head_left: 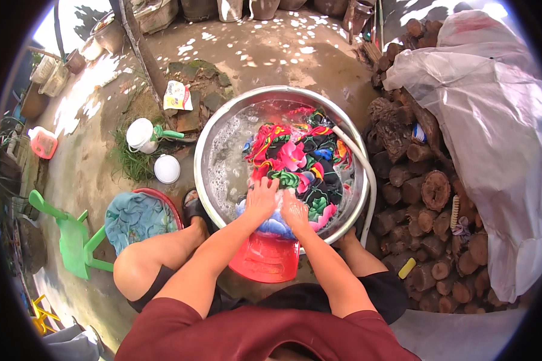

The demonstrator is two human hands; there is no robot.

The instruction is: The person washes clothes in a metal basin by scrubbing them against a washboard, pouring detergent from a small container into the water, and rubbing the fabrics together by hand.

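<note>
A large metal basin (209, 135) of sudsy water stands before me, heaped with wet floral cloth (292, 155) in black, red, pink, green and blue. My left hand (262, 198) lies on the near part of the cloth, its fingers stretched forward and a little apart. Close beside it, my right hand (293, 212) is curled around a bunched piece of the same cloth, with whitish suds about the fingers. Under both hands, a blue and pink part of the cloth drapes over a red plastic piece (264, 259) at the basin's near rim.
A pale hose (370, 198) hangs over the basin's right rim. Stacked logs (435, 191) and whitish sheeting (457, 78) fill the right. To the left are a red tub (173, 207) with blue cloth (140, 219), a green chair (72, 243), a white bucket (140, 133) and a white lid (167, 169).
</note>
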